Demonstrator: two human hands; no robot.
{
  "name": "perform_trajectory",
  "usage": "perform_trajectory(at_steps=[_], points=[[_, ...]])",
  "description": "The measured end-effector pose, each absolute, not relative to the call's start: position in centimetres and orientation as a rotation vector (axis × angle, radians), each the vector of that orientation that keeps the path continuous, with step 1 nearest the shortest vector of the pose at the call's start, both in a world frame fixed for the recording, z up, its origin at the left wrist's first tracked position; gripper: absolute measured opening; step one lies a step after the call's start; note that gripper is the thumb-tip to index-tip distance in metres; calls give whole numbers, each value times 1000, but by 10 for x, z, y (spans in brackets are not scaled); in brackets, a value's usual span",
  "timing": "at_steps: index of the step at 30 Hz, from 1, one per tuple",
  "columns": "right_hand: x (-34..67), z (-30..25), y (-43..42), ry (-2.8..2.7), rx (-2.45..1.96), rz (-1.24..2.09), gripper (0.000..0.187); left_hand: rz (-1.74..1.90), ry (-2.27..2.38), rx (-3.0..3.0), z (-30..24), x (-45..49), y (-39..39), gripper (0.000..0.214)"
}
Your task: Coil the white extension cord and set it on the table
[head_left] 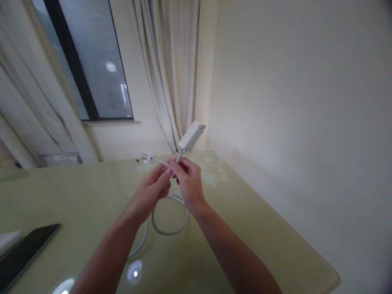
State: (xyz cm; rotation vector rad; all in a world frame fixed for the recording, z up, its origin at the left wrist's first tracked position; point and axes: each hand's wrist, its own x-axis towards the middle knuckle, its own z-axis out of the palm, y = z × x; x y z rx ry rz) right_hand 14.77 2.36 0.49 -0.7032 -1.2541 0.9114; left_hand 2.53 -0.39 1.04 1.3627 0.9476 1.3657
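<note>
My left hand (152, 188) and my right hand (189, 179) meet above a pale green glossy table (260, 228), both pinched on a white cable (171, 228). The cable's white power strip (191, 136) sticks up and away from my right hand's fingers. A white plug (147, 157) points left from the cable end near my left hand's fingertips. Below the hands the rest of the cable hangs in a loop over the tabletop.
A dark flat slab like a phone or tablet (26, 251) lies at the table's left front, next to something white (7, 241). Behind the table are a window (92, 65), cream curtains (171, 73) and a plain wall (300, 122) along the right edge.
</note>
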Motion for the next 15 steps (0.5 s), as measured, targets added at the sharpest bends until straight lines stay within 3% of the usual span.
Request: perform_trajectory(at_steps=[2,8,15], points=[[149,10,21,-1230,-679,1026,26,1432,872,1212,11,26,-4,60],[149,6,30,-1017,-606,1048,46,1571,1012,1367,10,33,-7,46],[154,-3,39,-1178,-752,875,32,1827,1397,2003,-6,42,-5,22]])
